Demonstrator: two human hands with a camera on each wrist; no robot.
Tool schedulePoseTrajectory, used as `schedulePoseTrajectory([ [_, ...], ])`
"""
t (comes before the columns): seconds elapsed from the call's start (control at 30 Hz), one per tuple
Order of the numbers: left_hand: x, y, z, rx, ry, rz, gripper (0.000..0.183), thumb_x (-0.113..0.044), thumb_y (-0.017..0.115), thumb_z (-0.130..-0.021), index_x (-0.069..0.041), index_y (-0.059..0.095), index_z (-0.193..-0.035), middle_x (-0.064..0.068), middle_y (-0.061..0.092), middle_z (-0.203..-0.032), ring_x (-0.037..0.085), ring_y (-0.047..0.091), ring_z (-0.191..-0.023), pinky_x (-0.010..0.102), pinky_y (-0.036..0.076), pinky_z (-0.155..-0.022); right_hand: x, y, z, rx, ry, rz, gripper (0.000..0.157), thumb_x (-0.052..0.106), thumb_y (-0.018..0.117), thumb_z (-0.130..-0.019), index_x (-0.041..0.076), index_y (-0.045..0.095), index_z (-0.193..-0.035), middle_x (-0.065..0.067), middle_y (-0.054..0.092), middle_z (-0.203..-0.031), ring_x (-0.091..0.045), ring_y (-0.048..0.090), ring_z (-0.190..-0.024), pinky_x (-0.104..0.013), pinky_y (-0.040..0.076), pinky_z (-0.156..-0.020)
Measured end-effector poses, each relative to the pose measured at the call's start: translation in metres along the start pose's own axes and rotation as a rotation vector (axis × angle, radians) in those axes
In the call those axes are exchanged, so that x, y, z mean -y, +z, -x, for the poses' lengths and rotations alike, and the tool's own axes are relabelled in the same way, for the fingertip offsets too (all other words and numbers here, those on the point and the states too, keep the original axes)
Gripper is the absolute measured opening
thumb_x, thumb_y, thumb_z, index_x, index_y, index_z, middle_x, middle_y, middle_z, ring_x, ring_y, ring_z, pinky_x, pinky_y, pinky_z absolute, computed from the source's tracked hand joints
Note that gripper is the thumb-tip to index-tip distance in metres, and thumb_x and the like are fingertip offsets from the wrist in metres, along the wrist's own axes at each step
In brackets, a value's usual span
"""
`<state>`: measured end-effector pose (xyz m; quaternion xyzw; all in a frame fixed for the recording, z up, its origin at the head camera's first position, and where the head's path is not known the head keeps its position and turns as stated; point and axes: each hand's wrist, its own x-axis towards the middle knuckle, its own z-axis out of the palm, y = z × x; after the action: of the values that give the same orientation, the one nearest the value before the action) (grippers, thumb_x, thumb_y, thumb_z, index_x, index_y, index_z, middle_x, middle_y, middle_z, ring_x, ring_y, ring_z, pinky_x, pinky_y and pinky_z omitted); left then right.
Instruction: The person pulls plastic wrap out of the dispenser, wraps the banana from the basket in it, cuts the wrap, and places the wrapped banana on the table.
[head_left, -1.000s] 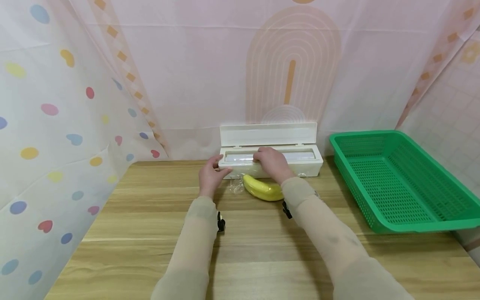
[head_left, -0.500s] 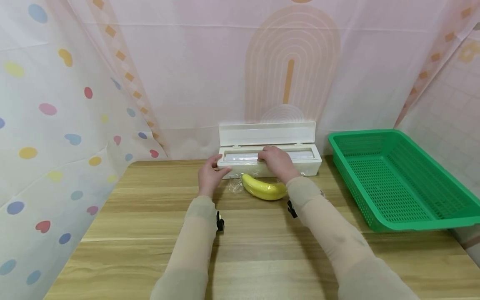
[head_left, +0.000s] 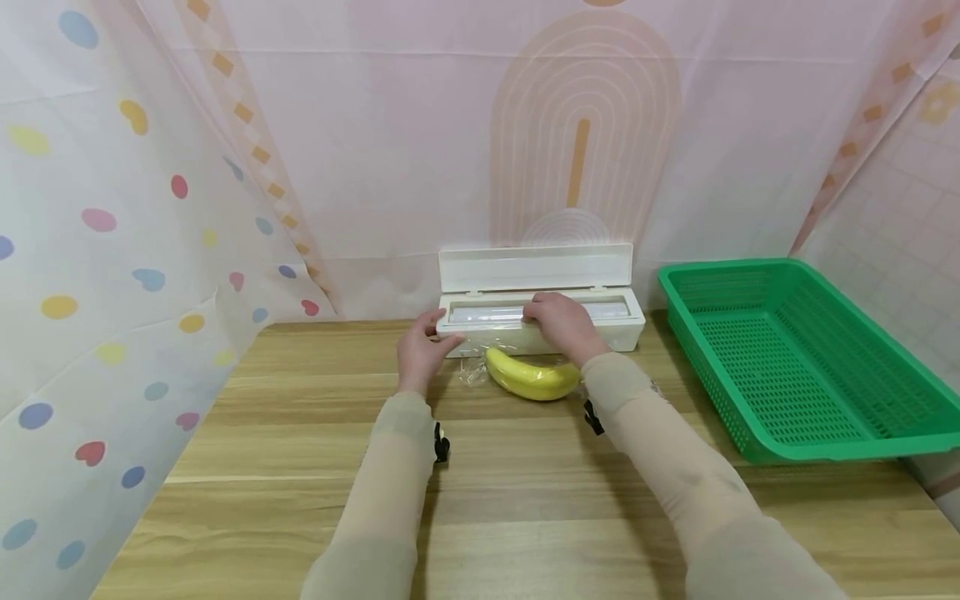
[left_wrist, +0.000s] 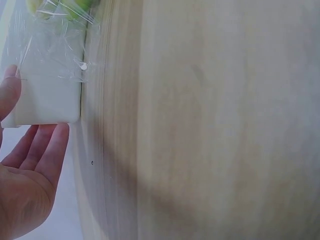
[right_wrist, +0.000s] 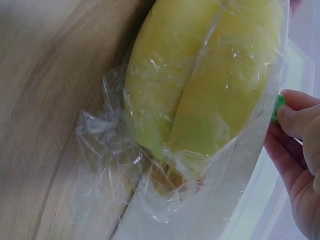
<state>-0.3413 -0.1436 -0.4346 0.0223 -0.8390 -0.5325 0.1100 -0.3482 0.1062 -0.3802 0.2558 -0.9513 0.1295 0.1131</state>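
A white cling film dispenser (head_left: pixel 615 337) stands against the back curtain, its lid (head_left: pixel 536 268) raised and a film roll (head_left: pixel 480 314) showing inside. My left hand (head_left: pixel 420 354) grips its left end, thumb in front and fingers at the end face. Along its front edge, my right hand (head_left: pixel 562 325) pinches a small green slide cutter (right_wrist: pixel 278 107) between thumb and forefinger. In front of the dispenser lies a yellow banana (head_left: pixel 528 377), wrapped in clear film (right_wrist: pixel 110 165) that bunches loosely at its ends and reaches up over the dispenser's front.
A green plastic basket (head_left: pixel 738 442) with perforated sides stands to the right on the wooden table (head_left: pixel 300 467). Patterned curtains (head_left: pixel 390 150) hang behind and on the left, close to the table's edges.
My right hand has slid a little to the right along the dispenser's front edge, uncovering more of the banana's right end. The left hand stays on the dispenser's left end.
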Motion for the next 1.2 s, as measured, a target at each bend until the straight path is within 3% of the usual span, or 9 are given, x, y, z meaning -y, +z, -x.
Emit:
schedulePoseTrajectory([
  [1.2, 0.0001, 0.0007, 0.0010, -0.012, 0.024, -0.009, 0.059, -0.015, 0.083, -0.082, -0.011, 0.059, -0.136, 0.019, 0.065, -0.119, 0.031, 0.065, -0.102, 0.039, 0.056, -0.085, -0.0065, -0.0037, 0.0052, 0.010, -0.015, 0.006, 0.017, 0.006, 0.061, -0.096, 0.013, 0.075, -0.102, -0.004, 0.067, -0.102, -0.024, 0.063, -0.100, -0.038, 0.052, -0.088],
])
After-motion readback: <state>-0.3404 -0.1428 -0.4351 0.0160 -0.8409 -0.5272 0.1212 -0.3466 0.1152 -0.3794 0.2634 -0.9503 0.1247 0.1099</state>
